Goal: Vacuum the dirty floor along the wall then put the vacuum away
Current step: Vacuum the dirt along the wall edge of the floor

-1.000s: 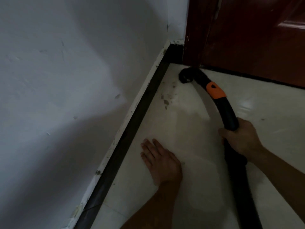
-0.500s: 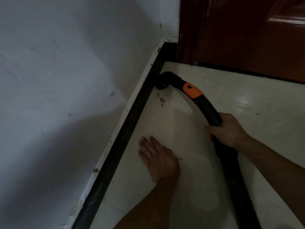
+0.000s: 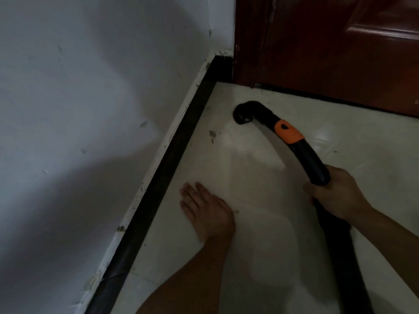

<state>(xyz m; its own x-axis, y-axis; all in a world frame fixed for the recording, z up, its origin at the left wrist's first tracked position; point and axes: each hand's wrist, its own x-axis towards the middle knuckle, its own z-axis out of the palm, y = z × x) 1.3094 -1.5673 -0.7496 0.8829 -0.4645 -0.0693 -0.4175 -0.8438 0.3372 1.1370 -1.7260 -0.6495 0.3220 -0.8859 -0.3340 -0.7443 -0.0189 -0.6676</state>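
A black curved vacuum hose handle (image 3: 310, 159) with an orange band (image 3: 289, 134) arcs over the pale tiled floor (image 3: 254, 177). Its nozzle end (image 3: 243, 114) points down at the floor, a short way right of the black skirting board (image 3: 179, 143). My right hand (image 3: 335, 193) is closed around the handle where it joins the ribbed hose (image 3: 344, 268). My left hand (image 3: 207, 211) lies flat on the floor, fingers spread, near the skirting. A few dark dirt specks (image 3: 212, 134) sit on the floor between the nozzle and the skirting.
A white wall (image 3: 90, 109) with small scuffs runs along the left above the skirting. A dark red wooden door (image 3: 340, 41) and its frame close off the far side. The hose trails off the bottom right edge.
The nozzle swung from the door corner to the skirting over the dirt, then back right and away from the wall. Fewer dirt specks show. My left hand stayed flat on the floor.
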